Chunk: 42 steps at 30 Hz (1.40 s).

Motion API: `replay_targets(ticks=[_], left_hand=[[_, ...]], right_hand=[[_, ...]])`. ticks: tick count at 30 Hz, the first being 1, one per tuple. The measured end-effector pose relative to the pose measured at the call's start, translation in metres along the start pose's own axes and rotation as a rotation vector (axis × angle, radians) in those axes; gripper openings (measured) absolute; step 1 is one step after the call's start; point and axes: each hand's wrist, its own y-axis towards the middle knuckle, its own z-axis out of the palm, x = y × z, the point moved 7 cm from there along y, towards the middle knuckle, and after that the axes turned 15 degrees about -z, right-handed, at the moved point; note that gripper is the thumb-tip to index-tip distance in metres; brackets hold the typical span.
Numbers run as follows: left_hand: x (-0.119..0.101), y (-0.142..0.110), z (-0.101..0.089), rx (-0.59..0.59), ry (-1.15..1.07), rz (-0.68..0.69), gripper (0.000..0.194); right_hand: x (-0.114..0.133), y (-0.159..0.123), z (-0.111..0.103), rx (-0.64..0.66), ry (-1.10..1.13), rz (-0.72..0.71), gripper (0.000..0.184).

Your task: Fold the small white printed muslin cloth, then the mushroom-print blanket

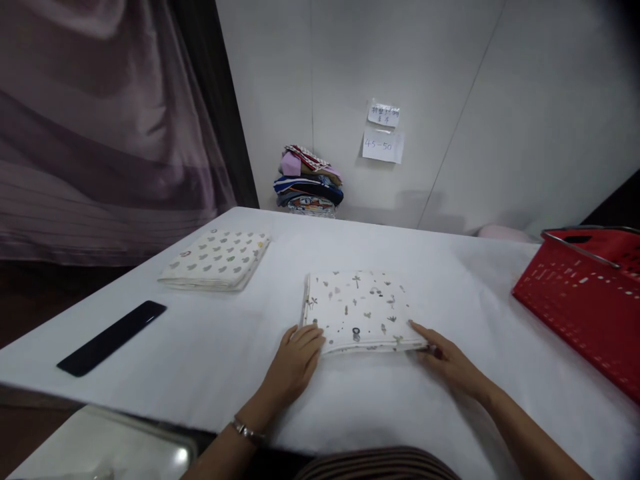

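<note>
A white folded cloth (357,307) printed with small palms, a rainbow and other grey-green motifs lies flat in front of me on the white table. At its near left corner rests my left hand (299,357), fingers stretched out and lying against the cloth's edge. My right hand (445,360) has the near right corner between its fingers, the index finger on top and the rest at the edge or beneath it. Farther left lies a second folded white cloth (217,259) with a grey-green leaf-like print, apart from both hands.
A dark flat phone-like slab (113,338) lies at the table's left. On the right stands a red perforated basket (580,300) with a metal handle. Beyond the table's far edge is a pile of folded fabrics (309,180) against the wall. A pinkish curtain (100,133) hangs at left.
</note>
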Motion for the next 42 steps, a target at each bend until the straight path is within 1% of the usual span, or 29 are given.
replay_targets(ticks=[2, 3, 6, 8, 10, 13, 15, 18, 24, 28, 30, 32, 34, 35, 37, 39, 42], left_hand=[[0.001, -0.004, 0.001, 0.025, 0.037, 0.039, 0.037], [0.002, -0.005, 0.001, 0.035, 0.055, 0.054, 0.041], [0.004, -0.005, 0.004, 0.050, 0.096, 0.064, 0.047], [0.005, -0.002, 0.005, 0.056, 0.103, 0.064, 0.048], [0.005, -0.001, 0.005, 0.051, 0.100, 0.063, 0.050], [0.003, 0.000, 0.003, 0.035, 0.089, 0.064, 0.054], [0.000, 0.000, 0.002, 0.036, 0.089, 0.059, 0.053], [-0.005, 0.001, 0.000, 0.036, 0.099, 0.029, 0.050], [-0.013, 0.009, 0.000, -0.025, 0.127, -0.050, 0.053], [-0.014, 0.012, 0.004, -0.064, 0.155, -0.090, 0.054], [-0.014, 0.013, 0.002, -0.077, 0.155, -0.088, 0.056], [-0.014, 0.012, -0.005, -0.095, 0.126, -0.066, 0.056], [-0.014, 0.011, -0.021, -0.132, 0.052, -0.053, 0.051], [-0.013, 0.011, -0.031, -0.160, -0.003, -0.061, 0.049], [-0.012, 0.011, -0.053, -0.205, -0.145, -0.110, 0.045], [-0.011, 0.012, -0.074, -0.222, -0.308, -0.194, 0.043], [-0.014, 0.016, -0.101, -0.219, -0.558, -0.332, 0.045]], right_hand=[[0.000, -0.003, 0.003, 0.087, -0.114, -0.062, 0.062], [-0.001, -0.004, 0.002, 0.104, -0.183, -0.086, 0.064], [0.000, -0.001, -0.002, 0.044, -0.404, -0.190, 0.062], [0.002, 0.002, -0.001, 0.004, -0.476, -0.281, 0.059], [0.003, 0.006, 0.003, -0.007, -0.482, -0.368, 0.054], [0.008, 0.012, 0.008, 0.009, -0.434, -0.476, 0.043], [0.014, 0.019, 0.006, 0.018, -0.399, -0.544, 0.038], [0.026, 0.032, -0.008, -0.011, -0.404, -0.596, 0.034], [0.056, 0.058, -0.044, -0.033, -0.426, -0.589, 0.031], [0.077, 0.067, -0.058, -0.020, -0.408, -0.615, 0.032], [0.085, 0.067, -0.064, -0.026, -0.397, -0.635, 0.033], [0.089, 0.065, -0.072, -0.068, -0.373, -0.649, 0.034], [0.089, 0.061, -0.082, -0.135, -0.324, -0.636, 0.036], [0.086, 0.059, -0.088, -0.169, -0.290, -0.602, 0.037], [0.078, 0.056, -0.100, -0.225, -0.210, -0.469, 0.036], [0.070, 0.054, -0.111, -0.275, -0.109, -0.321, 0.036], [0.065, 0.051, -0.126, -0.381, 0.116, -0.192, 0.042]])
